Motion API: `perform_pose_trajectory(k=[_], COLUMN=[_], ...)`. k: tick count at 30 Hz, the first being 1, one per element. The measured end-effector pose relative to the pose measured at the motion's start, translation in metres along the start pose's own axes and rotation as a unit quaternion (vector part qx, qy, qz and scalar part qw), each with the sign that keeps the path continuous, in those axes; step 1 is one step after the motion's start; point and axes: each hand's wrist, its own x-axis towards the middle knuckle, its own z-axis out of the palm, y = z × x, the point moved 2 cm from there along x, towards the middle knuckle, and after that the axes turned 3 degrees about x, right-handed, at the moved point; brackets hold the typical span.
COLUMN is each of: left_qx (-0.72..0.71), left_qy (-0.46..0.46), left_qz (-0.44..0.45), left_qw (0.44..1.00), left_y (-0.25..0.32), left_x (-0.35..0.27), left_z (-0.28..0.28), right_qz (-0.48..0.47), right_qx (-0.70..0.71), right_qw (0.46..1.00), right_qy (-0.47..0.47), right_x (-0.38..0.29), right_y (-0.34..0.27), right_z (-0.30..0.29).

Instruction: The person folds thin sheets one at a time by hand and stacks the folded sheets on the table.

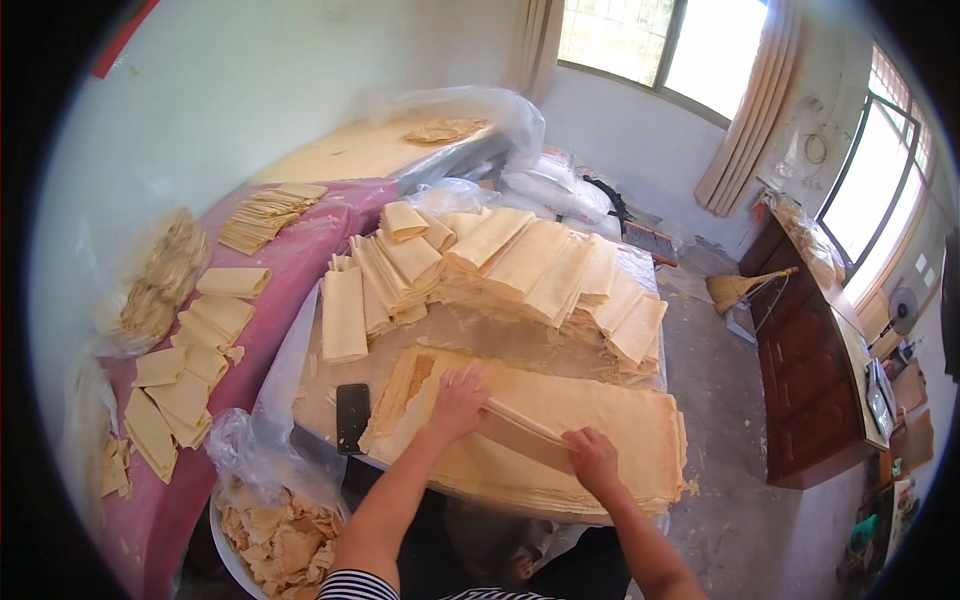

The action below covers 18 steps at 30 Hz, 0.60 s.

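Observation:
A stack of large thin beige sheets (pixel 630 427), with ragged edges, lies before me on the table. Over it, a folded beige sheet (pixel 525 435) is held up at a slant between my hands. My left hand (pixel 460 401) is at its left end, fingers partly hidden by blur. My right hand (pixel 592 454) grips its right end. Beyond the stack, many folded sheets (pixel 540 266) lie overlapping in a curved pile. A black smartphone (pixel 353 418) lies left of the large stack.
A tub (pixel 225 551) of torn scraps (pixel 281 532) stands at lower left. More folded sheets (pixel 180 390) lie on a pink-covered surface (pixel 300 259) to the left. White sacks (pixel 555 187) are behind the table. A broom (pixel 731 289) and a dark wooden cabinet (pixel 802 382) stand right.

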Motion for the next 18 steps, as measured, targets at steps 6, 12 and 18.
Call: perform_pose_trajectory(k=[6, 12, 18], left_qx=[-0.328, -0.269, 0.042], left_qy=[-0.089, 0.245, 0.349], left_qz=[-0.143, -0.369, -0.146], left_qw=[0.93, 0.855, 0.925], left_y=[-0.046, -0.097, -0.152], left_x=[-0.051, -0.014, 0.138], left_z=[-0.04, -0.142, -0.127], right_qz=[0.163, 0.086, -0.015], right_qx=[0.301, 0.088, -0.001], right_qw=[0.932, 0.986, 0.999], right_qy=[0.116, 0.112, 0.049], right_x=[0.036, 0.008, -0.012], right_y=[0.02, 0.021, 0.009], right_z=[0.025, 0.081, 0.111])
